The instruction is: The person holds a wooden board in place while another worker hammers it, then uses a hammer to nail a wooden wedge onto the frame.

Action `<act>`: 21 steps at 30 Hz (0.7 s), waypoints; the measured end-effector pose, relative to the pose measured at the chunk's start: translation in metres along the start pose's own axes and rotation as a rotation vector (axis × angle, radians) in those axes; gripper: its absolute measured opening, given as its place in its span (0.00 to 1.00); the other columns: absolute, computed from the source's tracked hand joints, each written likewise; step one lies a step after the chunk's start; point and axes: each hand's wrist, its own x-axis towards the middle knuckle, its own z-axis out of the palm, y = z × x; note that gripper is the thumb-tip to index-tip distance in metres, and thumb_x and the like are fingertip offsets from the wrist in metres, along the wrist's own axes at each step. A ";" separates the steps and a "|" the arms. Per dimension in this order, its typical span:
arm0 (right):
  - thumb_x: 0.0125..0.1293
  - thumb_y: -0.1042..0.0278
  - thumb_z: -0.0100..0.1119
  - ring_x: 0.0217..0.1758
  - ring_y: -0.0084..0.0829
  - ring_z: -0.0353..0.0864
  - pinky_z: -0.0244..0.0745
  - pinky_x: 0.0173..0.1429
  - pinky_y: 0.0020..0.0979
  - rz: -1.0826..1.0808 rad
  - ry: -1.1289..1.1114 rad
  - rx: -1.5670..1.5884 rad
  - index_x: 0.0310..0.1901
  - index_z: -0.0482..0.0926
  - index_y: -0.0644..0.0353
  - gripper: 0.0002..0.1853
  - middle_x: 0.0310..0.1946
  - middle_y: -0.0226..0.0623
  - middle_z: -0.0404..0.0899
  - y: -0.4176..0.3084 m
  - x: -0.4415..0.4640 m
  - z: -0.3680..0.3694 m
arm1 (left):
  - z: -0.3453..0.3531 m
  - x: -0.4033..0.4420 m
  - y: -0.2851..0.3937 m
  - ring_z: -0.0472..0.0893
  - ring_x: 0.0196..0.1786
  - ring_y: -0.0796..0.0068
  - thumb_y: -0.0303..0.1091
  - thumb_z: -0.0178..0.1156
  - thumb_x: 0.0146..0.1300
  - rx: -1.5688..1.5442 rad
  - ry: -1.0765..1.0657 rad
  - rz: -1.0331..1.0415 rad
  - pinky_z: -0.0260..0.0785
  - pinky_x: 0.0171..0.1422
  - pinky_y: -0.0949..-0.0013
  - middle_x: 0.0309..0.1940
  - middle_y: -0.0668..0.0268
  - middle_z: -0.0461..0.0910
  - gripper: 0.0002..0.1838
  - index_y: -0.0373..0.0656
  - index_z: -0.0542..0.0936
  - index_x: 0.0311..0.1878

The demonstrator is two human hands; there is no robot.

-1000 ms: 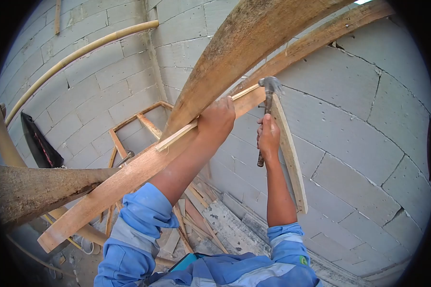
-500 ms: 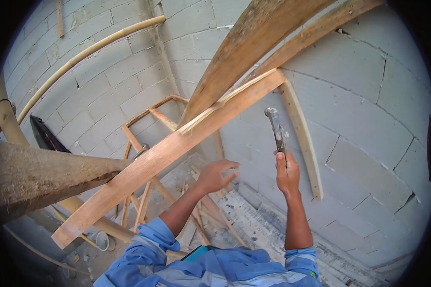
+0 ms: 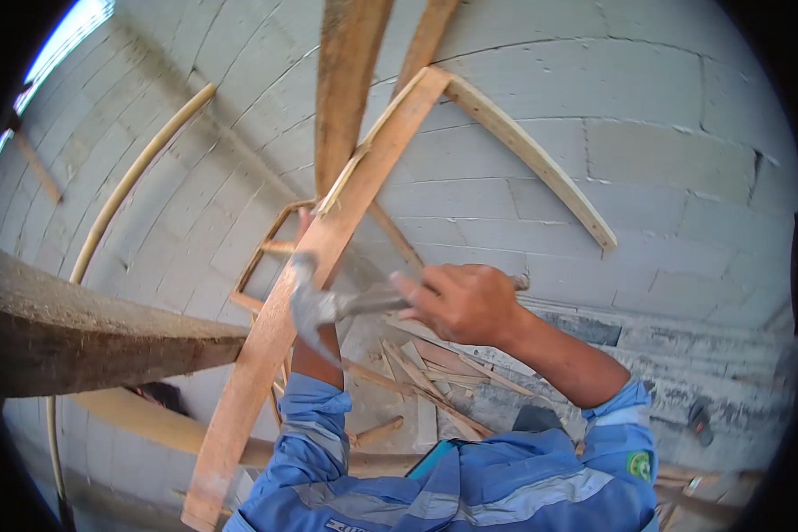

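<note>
A claw hammer (image 3: 332, 306) is in my right hand (image 3: 470, 301), whose fingers wrap round the handle. The metal head, blurred by motion, hangs in front of a long wooden plank (image 3: 266, 355). This plank slants from lower left to upper centre. Most of my left hand (image 3: 305, 220) is hidden behind the plank; only fingers show past its far edge, so I cannot tell whether they grip it. A thin, splintered strip of wood (image 3: 368, 142) lies along the plank's upper edge. From its top end a pale batten (image 3: 541, 168) slopes down to the right.
A thick timber beam (image 3: 106, 332) comes in from the left and meets the plank. Two upright timbers (image 3: 350, 89) rise behind it. A bamboo pole (image 3: 133, 186) stands before the block wall (image 3: 665, 160). Scrap wood (image 3: 434, 372) litters the floor below.
My right hand has swung the hammer left and across, from upright to over the plank. My left hand has moved up behind the plank. The view has turned.
</note>
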 end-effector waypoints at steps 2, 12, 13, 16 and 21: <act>0.69 0.42 0.61 0.22 0.27 0.80 0.73 0.19 0.31 -0.047 0.001 -0.033 0.54 0.80 0.51 0.23 0.25 0.29 0.72 -0.010 0.005 0.006 | 0.025 0.003 -0.001 0.84 0.54 0.54 0.61 0.55 0.74 0.138 0.111 0.053 0.82 0.54 0.61 0.54 0.49 0.82 0.34 0.31 0.77 0.57; 0.69 0.43 0.62 0.19 0.28 0.78 0.72 0.16 0.33 -0.017 -0.026 -0.046 0.51 0.78 0.52 0.22 0.22 0.29 0.70 -0.034 0.032 0.006 | 0.025 0.019 0.013 0.79 0.65 0.62 0.59 0.43 0.80 0.201 0.048 -0.071 0.72 0.69 0.61 0.64 0.54 0.78 0.35 0.34 0.68 0.71; 0.69 0.43 0.62 0.19 0.28 0.78 0.72 0.16 0.34 -0.055 -0.007 -0.046 0.51 0.78 0.52 0.22 0.23 0.29 0.71 -0.035 0.029 0.006 | 0.023 0.018 0.012 0.79 0.64 0.62 0.59 0.44 0.80 0.205 -0.029 -0.069 0.72 0.69 0.61 0.64 0.54 0.78 0.35 0.35 0.68 0.71; 0.68 0.42 0.63 0.19 0.27 0.79 0.73 0.17 0.34 -0.019 0.024 -0.094 0.50 0.78 0.51 0.21 0.24 0.29 0.72 -0.017 0.018 0.020 | 0.017 0.009 0.009 0.79 0.64 0.62 0.60 0.45 0.79 0.195 -0.177 -0.082 0.71 0.69 0.58 0.65 0.54 0.78 0.34 0.38 0.69 0.71; 0.67 0.41 0.64 0.19 0.29 0.79 0.72 0.17 0.34 0.142 -0.034 -0.102 0.49 0.79 0.49 0.21 0.23 0.29 0.73 -0.037 0.032 0.018 | 0.022 -0.008 0.006 0.78 0.64 0.62 0.62 0.45 0.78 0.155 -0.175 -0.186 0.67 0.72 0.50 0.64 0.59 0.78 0.32 0.45 0.73 0.70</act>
